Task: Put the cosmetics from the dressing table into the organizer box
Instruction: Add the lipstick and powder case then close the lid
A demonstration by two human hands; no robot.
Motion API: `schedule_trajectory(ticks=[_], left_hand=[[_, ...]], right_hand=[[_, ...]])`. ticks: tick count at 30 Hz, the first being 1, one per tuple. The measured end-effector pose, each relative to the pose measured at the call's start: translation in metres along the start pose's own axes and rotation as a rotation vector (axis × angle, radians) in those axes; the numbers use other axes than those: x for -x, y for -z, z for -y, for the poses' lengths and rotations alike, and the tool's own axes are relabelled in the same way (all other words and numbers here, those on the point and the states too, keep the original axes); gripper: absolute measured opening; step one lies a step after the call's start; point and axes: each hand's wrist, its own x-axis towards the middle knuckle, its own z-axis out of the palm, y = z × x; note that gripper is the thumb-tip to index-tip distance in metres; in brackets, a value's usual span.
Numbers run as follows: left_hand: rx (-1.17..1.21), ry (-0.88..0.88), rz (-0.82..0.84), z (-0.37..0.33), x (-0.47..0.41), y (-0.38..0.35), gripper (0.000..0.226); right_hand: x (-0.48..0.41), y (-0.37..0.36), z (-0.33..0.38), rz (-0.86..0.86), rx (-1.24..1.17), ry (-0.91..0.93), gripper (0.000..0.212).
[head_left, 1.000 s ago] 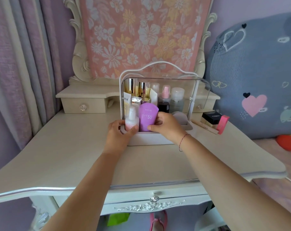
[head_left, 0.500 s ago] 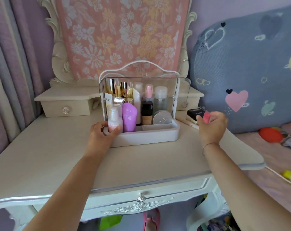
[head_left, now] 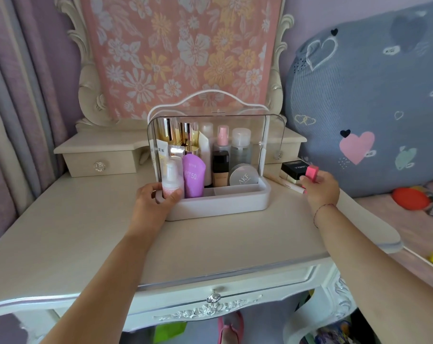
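right fingers point(head_left: 306, 180) round pink tube point(head_left: 312, 172)

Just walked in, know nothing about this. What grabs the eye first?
A clear-lidded organizer box packed with bottles stands on the dressing table, a purple tube at its front. The left hand holds its front-left corner, while the right hand grips a pink tube to the box's right. A floral cloth hangs behind.

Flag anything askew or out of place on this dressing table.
Nothing spilled or broken. The round compact stands tilted on edge in the organizer box, and a black box and pencil lie outside it.
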Motion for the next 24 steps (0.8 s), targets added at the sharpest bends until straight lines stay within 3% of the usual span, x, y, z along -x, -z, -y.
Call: schedule_trajectory(ticks=[10,13,16,18,24], left_hand=[[-0.007,-0.006,-0.015,-0.001,0.0,-0.001,0.051],[-0.001,0.002,-0.007,0.0,-0.001,-0.001,0.052],[0.0,-0.003,-0.007,0.0,-0.001,0.0,0.052],[-0.001,-0.003,-0.004,0.0,-0.001,0.0,0.053],[0.018,0.014,0.001,-0.001,0.0,-0.001,0.053]], right_hand=[[0.016,0.007,0.02,-0.144,-0.16,0.133,0.019],[0.038,0.005,0.037,-0.055,-0.251,0.249,0.018],[0.064,-0.009,0.054,0.23,-0.338,0.273,0.014],[0.071,-0.017,0.063,0.352,-0.351,0.233,0.022],[0.078,-0.019,0.066,0.283,-0.397,0.176,0.039]])
